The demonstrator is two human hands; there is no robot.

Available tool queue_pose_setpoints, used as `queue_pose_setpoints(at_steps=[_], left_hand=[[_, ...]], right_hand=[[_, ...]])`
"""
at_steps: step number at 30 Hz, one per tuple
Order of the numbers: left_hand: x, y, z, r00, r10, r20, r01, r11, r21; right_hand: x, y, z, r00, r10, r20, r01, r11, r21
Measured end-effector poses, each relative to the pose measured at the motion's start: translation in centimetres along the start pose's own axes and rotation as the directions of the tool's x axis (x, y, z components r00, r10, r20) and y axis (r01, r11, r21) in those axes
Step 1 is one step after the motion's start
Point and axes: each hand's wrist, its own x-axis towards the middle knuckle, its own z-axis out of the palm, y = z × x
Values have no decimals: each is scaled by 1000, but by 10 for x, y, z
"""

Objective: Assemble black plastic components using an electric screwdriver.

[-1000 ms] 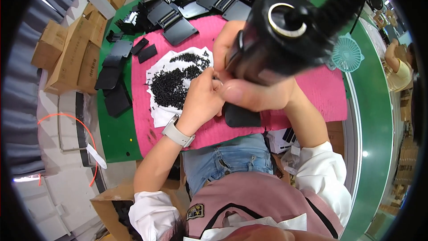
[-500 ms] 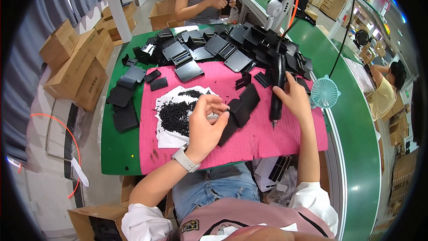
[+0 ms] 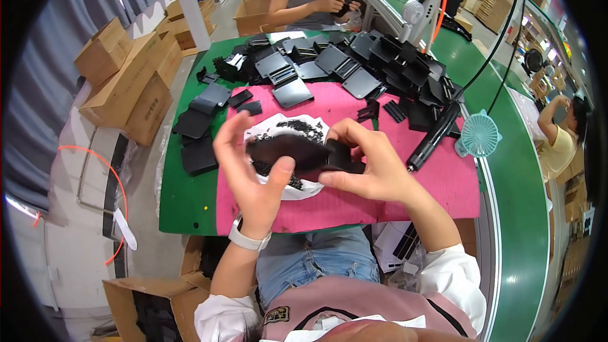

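Over the white cloth [image 3: 290, 194], I hold a black hinged plastic part [image 3: 294, 154] between both hands. My left hand [image 3: 253, 180] closes on its wide flat end, with the thumb on the face and the fingers curled round the far side. My right hand [image 3: 377, 164] grips its narrower end between thumb and fingers. Beneath the part, a heap of small black screws [image 3: 304, 128] is partly hidden. A black electric screwdriver [image 3: 434, 138] lies tilted on the pink mat [image 3: 437, 196], to the right of my right hand and apart from it.
Black hinged plates [image 3: 347, 69] are piled along the table's far side, more [image 3: 195, 123] at its left. A turquoise mini fan [image 3: 479, 135] stands at the right edge. Across the table, a person [image 3: 310, 0] handles a dark piece. Cardboard boxes [image 3: 126, 82] stand at left.
My right hand has let go of the screwdriver and taken hold of the black part. The part has been lifted off the mat and moved left over the screws, now in both hands.
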Motion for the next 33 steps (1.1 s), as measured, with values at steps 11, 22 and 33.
queue_pose_setpoints(at_steps=[11, 22, 33], left_hand=[[-21, 30, -44, 913, -407, 30, 403, 887, -226], [-115, 88, -478, 370, -237, -899, 567, 824, 16], [-197, 63, -538, 181, -96, -979, 751, 656, 74]], right_hand=[[7, 9, 31, 959, -106, 262, -3, 923, 385], [67, 69, -18, 985, -64, -163, -88, 624, -776], [117, 154, -35, 957, -59, -286, -229, 456, -860]])
